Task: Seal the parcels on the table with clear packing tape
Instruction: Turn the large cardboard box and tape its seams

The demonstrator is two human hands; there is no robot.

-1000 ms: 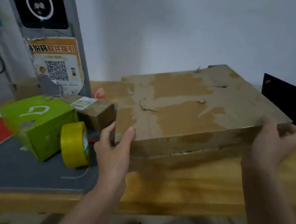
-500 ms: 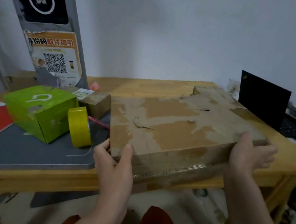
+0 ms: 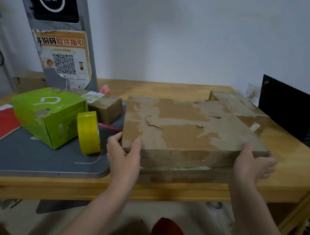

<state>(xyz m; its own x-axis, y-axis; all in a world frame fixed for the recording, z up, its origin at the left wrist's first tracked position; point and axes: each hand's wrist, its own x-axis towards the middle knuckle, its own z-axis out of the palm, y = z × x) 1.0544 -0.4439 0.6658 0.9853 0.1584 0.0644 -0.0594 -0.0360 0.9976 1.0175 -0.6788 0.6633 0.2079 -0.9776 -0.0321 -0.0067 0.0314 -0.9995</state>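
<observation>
Gripping the near corners of a wide, flat brown cardboard parcel (image 3: 192,131) with torn, tape-scarred paper on top, both hands reach forward from bare forearms. The left hand (image 3: 124,153) clasps the near-left corner, thumb laid over the top face and fingers wrapped round the side. The right hand (image 3: 252,165) grasps the near-right corner, thumb on top and fingers curled beneath the edge. The parcel sits at the front of the wooden worktop (image 3: 294,166); whether its near edge rests fully on the wood I cannot tell. Just beside the left hand a roll of yellow tape (image 3: 88,133) stands on edge on a grey mat (image 3: 32,156), touching a glossy green box (image 3: 49,114). A smaller brown cardboard box (image 3: 105,105) lies behind the roll.
</observation>
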